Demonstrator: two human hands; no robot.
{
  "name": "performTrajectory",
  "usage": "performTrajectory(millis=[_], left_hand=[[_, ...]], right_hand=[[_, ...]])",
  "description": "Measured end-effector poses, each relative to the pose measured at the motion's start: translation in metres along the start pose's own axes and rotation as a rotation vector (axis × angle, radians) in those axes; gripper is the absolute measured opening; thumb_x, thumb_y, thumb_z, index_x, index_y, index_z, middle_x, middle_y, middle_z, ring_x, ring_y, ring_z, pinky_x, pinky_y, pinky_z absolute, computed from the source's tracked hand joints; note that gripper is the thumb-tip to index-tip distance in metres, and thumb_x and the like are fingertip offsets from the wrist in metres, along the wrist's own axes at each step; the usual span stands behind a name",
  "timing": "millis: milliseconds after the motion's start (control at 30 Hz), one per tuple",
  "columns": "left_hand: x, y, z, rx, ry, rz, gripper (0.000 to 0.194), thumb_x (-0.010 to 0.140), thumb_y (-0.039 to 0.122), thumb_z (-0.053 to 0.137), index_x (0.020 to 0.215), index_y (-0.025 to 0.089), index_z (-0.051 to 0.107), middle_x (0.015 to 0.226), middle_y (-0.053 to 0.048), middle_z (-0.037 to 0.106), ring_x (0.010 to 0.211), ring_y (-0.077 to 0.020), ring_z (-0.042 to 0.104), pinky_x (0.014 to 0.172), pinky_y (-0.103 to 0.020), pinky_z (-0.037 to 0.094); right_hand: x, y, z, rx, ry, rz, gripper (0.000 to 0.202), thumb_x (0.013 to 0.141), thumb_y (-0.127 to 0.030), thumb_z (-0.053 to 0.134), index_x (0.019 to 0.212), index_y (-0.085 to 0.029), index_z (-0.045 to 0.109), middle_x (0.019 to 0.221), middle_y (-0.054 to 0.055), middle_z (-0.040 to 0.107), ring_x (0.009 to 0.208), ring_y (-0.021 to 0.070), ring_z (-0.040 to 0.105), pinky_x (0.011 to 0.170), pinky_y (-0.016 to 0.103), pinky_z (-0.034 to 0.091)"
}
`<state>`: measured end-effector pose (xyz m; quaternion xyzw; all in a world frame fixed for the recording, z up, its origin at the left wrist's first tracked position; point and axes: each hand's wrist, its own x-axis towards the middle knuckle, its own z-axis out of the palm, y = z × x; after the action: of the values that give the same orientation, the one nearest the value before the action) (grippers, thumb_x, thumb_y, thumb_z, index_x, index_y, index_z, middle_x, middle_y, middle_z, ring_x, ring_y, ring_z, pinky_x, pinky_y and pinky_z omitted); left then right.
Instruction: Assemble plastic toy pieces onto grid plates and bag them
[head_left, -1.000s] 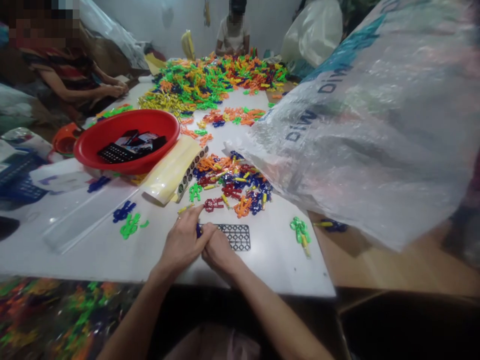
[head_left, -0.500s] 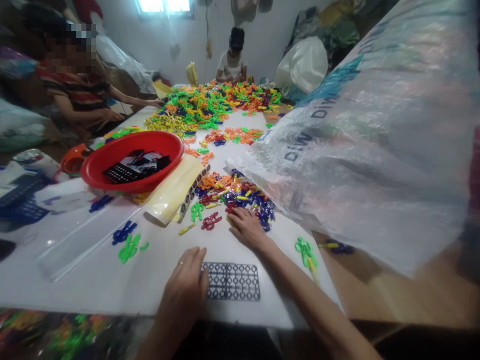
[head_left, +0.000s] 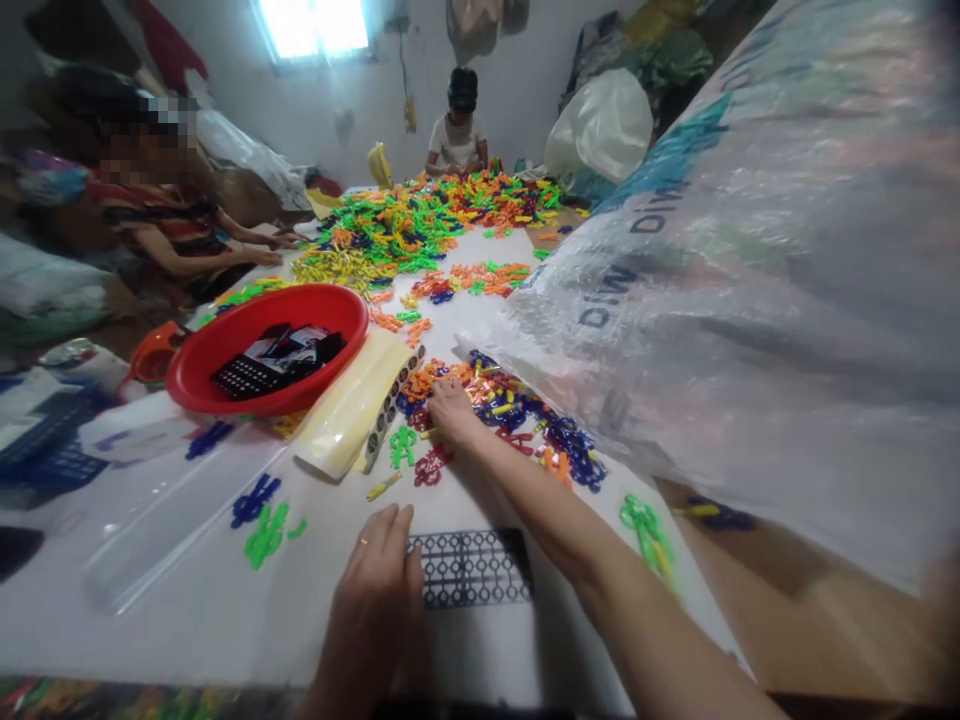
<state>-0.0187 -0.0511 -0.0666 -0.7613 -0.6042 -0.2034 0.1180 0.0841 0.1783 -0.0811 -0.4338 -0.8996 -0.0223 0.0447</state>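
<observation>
Grid [head_left: 463, 568], black, ring-patterned, apparently plastic

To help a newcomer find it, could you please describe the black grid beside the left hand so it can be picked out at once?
At the near end of the white table, find the person's left hand. Just to its right lies a flat, rectangular black grid of small rings. Unlike the black pieces inside the red basin, it lies on the table.

A window [head_left: 313, 28] glows; a blue basket [head_left: 64, 468] sits left.
</observation>
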Motion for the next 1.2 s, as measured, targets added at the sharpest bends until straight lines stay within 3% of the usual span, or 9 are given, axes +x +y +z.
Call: performTrajectory(millis=[167,267,433,567,700,833,1000,1100,1200], left_hand=[[0.002,-0.006,0.005,-0.038,-0.006,-0.067,0.036,0.087,0.019,0.042,0.119,0.009,0.054,0.116,-0.016,0.064,0.109,-0.0275,0.059,0.092,-0.043,0.051],[0.002,-0.004,0.003,-0.05,-0.004,-0.073,0.036,0.088,0.023,0.042,0.119,0.011,0.055,0.117,-0.015,0.064,0.111,-0.0274,0.058,0.093,-0.043,0.051],[0.002,0.0,-0.009,-0.055,-0.033,-0.116,0.037,0.091,0.03,0.043,0.121,0.012,0.055,0.132,-0.016,0.053,0.122,-0.0295,0.05,0.099,-0.046,0.047],[0.01,0.001,-0.013,-0.118,-0.108,-0.148,0.034,0.091,0.021,0.037,0.115,0.01,0.058,0.116,-0.015,0.063,0.114,-0.0267,0.055,0.101,-0.045,0.045],[0.017,0.002,-0.014,-0.207,-0.145,-0.207,0.033,0.09,0.019,0.039,0.116,0.009,0.057,0.112,-0.014,0.063,0.111,-0.0256,0.055,0.101,-0.044,0.044],[0.019,0.0,-0.016,-0.267,-0.154,-0.238,0.034,0.09,0.021,0.039,0.118,0.011,0.055,0.115,-0.013,0.062,0.112,-0.0246,0.055,0.1,-0.043,0.044],[0.016,-0.003,-0.017,-0.295,-0.148,-0.237,0.036,0.092,0.024,0.038,0.123,0.013,0.052,0.116,-0.012,0.062,0.111,-0.0232,0.056,0.099,-0.042,0.045],[0.015,-0.002,-0.018,-0.282,-0.148,-0.22,0.04,0.094,0.026,0.035,0.128,0.011,0.049,0.123,-0.014,0.059,0.115,-0.0231,0.055,0.101,-0.042,0.044],[0.013,0.001,-0.017,-0.263,-0.151,-0.186,0.042,0.095,0.027,0.033,0.132,0.013,0.046,0.128,-0.014,0.058,0.119,-0.023,0.053,0.103,-0.043,0.043]], right_hand=[[-0.058,-0.003,0.01,-0.019,0.082,-0.159,0.019,0.09,-0.014,0.048,0.095,-0.01,0.065,0.105,0.014,0.061,0.102,0.0255,0.05,0.094,0.04,0.037],[-0.084,-0.006,0.005,0.074,0.018,-0.123,0.014,0.089,-0.013,0.05,0.095,-0.01,0.062,0.095,0.012,0.063,0.09,0.0227,0.054,0.085,0.035,0.042],[-0.075,-0.003,-0.017,0.26,-0.024,-0.011,0.011,0.086,-0.011,0.054,0.093,-0.012,0.062,0.088,0.011,0.066,0.083,0.0197,0.058,0.076,0.028,0.042],[-0.085,0.0,-0.038,0.447,0.063,0.071,0.022,0.087,-0.014,0.054,0.109,-0.016,0.058,0.095,0.007,0.066,0.082,0.0166,0.059,0.073,0.026,0.042],[-0.138,-0.032,-0.045,1.01,0.279,0.238,0.029,0.076,-0.029,0.068,0.101,-0.018,0.059,0.082,0.0,0.064,0.069,0.0133,0.056,0.063,0.023,0.042],[-0.187,-0.079,-0.017,1.282,0.101,0.31,0.009,0.074,-0.022,0.063,0.068,-0.017,0.057,0.062,-0.003,0.057,0.059,0.0122,0.052,0.059,0.023,0.042],[-0.17,-0.096,0.01,1.276,0.139,0.262,0.005,0.08,-0.019,0.055,0.076,-0.018,0.058,0.075,0.0,0.064,0.07,0.0148,0.056,0.07,0.025,0.047],[-0.147,-0.095,0.015,1.091,0.088,0.134,0.008,0.08,-0.013,0.051,0.082,-0.018,0.058,0.081,0.002,0.064,0.073,0.0153,0.057,0.073,0.025,0.047],[-0.146,-0.094,0.024,0.894,0.103,0.05,0.016,0.082,-0.011,0.046,0.092,-0.017,0.056,0.089,0.005,0.062,0.078,0.0165,0.056,0.077,0.027,0.047]])
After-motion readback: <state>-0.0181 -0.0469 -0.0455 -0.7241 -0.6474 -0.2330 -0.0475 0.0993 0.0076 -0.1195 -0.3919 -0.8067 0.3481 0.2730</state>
